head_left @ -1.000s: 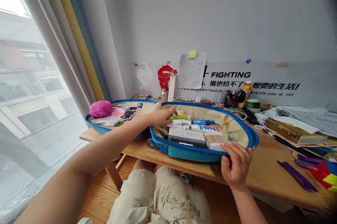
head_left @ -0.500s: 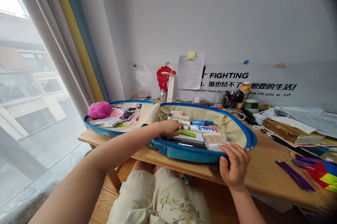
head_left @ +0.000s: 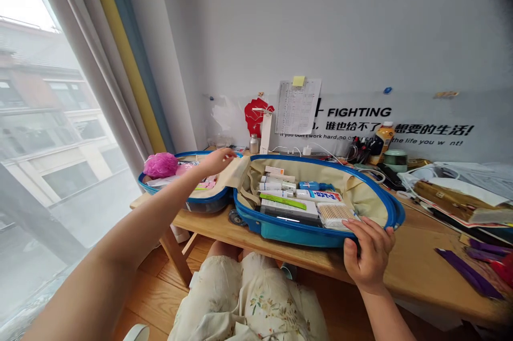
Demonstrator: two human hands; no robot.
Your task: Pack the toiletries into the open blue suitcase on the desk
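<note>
- Well, nearest is the floral skirt (head_left: 248, 298) on the person's lap, just under the edge of the wooden desk (head_left: 425, 266).
- The right grip (head_left: 368, 253) lies over the near right rim of the open blue suitcase (head_left: 300, 233), fingertips inside by the cotton swabs (head_left: 334, 214), thumb outside; whether it clasps the rim, I cannot tell.
- Left of the swabs lies a box (head_left: 286, 214) with a pale top and dark front.
- The lime-green strip (head_left: 282, 201) rests slantwise on that box, untouched: it is beyond and left of the right grip, with the swabs between, and nearer and to the right of the left grip (head_left: 218, 162), well apart from both.
- Behind it sit white tubes (head_left: 276, 186), a toothpaste tube (head_left: 318, 195) and a blue bottle (head_left: 316, 186).
- The left grip hovers over the suitcase's left half, near where the halves meet, fingers loosely parted with nothing visible in them; a pink puff (head_left: 160, 164) lies farther left.
- Farther back stand a silver bottle (head_left: 254, 143) and a white lamp (head_left: 265, 132).
</note>
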